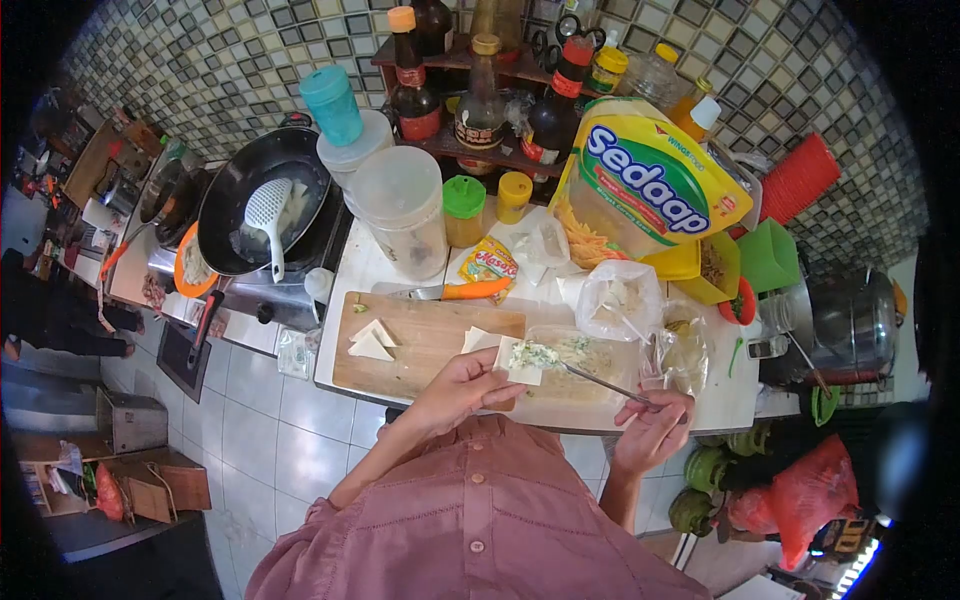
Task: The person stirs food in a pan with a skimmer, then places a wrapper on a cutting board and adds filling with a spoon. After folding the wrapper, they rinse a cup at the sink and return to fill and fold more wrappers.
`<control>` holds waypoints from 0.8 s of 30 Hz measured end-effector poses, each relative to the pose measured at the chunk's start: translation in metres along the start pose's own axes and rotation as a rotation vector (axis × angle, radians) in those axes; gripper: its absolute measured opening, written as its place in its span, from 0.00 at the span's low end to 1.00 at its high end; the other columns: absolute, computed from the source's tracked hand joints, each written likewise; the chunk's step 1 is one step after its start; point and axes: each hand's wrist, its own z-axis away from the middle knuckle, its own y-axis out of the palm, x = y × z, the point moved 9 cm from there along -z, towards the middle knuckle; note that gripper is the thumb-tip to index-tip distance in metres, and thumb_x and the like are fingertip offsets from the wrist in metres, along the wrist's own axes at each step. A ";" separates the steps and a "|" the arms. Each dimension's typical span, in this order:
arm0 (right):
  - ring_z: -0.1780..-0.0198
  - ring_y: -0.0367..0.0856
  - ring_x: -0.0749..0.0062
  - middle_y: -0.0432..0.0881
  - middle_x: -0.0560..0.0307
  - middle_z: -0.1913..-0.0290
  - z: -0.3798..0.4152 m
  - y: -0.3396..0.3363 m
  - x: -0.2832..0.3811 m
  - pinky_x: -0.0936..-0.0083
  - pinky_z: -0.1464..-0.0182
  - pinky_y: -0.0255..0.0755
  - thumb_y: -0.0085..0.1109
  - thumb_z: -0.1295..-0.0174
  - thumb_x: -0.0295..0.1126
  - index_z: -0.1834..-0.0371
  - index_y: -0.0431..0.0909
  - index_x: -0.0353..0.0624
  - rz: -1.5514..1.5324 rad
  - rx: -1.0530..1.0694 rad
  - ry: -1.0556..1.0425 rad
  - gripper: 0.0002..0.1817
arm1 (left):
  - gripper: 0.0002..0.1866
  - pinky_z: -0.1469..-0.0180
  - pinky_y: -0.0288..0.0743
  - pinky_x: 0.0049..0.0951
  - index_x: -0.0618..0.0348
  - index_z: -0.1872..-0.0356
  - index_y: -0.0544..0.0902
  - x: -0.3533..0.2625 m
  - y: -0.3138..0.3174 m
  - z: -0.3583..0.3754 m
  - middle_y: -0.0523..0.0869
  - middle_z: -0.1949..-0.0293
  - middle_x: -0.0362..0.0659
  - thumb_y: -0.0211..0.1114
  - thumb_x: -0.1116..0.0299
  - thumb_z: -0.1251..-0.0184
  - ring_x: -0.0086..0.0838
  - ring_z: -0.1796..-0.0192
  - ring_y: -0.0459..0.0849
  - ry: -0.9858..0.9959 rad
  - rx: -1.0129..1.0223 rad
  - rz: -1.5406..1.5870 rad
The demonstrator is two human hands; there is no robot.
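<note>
My left hand (pixel 462 388) pinches a square pastry wrapper (pixel 521 374) by its left side, above the front edge of the table. Pale filling with green bits (pixel 533 354) lies on the wrapper. My right hand (pixel 655 428) grips the handle of a metal spoon (pixel 600 381), whose far end meets the filling; its bowl is hidden there. Just beyond is a shallow clear tray (pixel 610 388) with more filling. On the wooden cutting board (pixel 420 335) sit folded white triangles (pixel 371 345) at left, and more wrappers (pixel 480 340) near my left hand.
An orange-handled knife (pixel 470 290) lies at the board's back edge. Left stands a stove with a black pan (pixel 240 220) and a white slotted spatula (pixel 268 215). Jars, bottles (pixel 480 110) and a large Sedaap pouch (pixel 640 180) crowd the back. A plastic bag (pixel 620 300) sits behind the tray.
</note>
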 end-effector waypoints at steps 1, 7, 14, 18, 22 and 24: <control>0.89 0.66 0.74 0.70 0.51 0.82 0.000 0.000 0.000 0.82 0.87 0.64 0.34 0.31 0.41 0.69 0.64 0.36 0.001 -0.008 -0.011 0.18 | 0.15 0.42 0.70 0.22 0.70 0.47 0.67 -0.002 0.001 0.000 0.74 0.49 0.45 0.45 0.76 0.33 0.25 0.47 0.75 0.024 0.005 0.000; 0.88 0.64 0.76 0.69 0.54 0.83 -0.001 -0.007 -0.020 0.85 0.88 0.60 0.34 0.31 0.43 0.69 0.64 0.38 -0.099 -0.130 0.149 0.19 | 0.12 0.42 0.70 0.22 0.71 0.51 0.69 -0.004 -0.005 0.000 0.75 0.52 0.44 0.46 0.77 0.33 0.25 0.48 0.75 0.033 -0.029 0.042; 0.89 0.65 0.74 0.71 0.51 0.81 0.002 -0.007 -0.019 0.83 0.87 0.62 0.32 0.31 0.41 0.69 0.64 0.36 -0.206 -0.121 0.156 0.19 | 0.17 0.43 0.71 0.22 0.74 0.45 0.65 -0.001 -0.008 -0.003 0.73 0.47 0.50 0.46 0.78 0.34 0.28 0.47 0.75 0.032 -0.050 0.063; 0.88 0.66 0.72 0.72 0.49 0.79 0.004 0.004 -0.004 0.82 0.86 0.63 0.34 0.31 0.42 0.69 0.63 0.35 -0.114 0.023 -0.016 0.19 | 0.15 0.42 0.71 0.22 0.72 0.48 0.67 -0.007 -0.003 0.001 0.74 0.50 0.47 0.47 0.78 0.34 0.26 0.48 0.75 0.029 -0.057 0.056; 0.87 0.67 0.71 0.71 0.48 0.78 0.004 0.015 0.006 0.81 0.86 0.64 0.35 0.32 0.44 0.68 0.63 0.35 -0.095 0.116 -0.115 0.20 | 0.13 0.42 0.70 0.21 0.71 0.50 0.69 -0.006 -0.003 0.001 0.75 0.51 0.44 0.47 0.77 0.34 0.24 0.48 0.75 0.031 -0.052 0.049; 0.87 0.67 0.72 0.71 0.49 0.78 0.004 0.014 0.004 0.82 0.86 0.64 0.35 0.32 0.44 0.68 0.63 0.35 -0.111 0.099 -0.115 0.20 | 0.15 0.42 0.71 0.21 0.73 0.48 0.67 -0.004 -0.007 -0.001 0.74 0.50 0.47 0.47 0.78 0.34 0.26 0.48 0.75 0.035 -0.061 0.068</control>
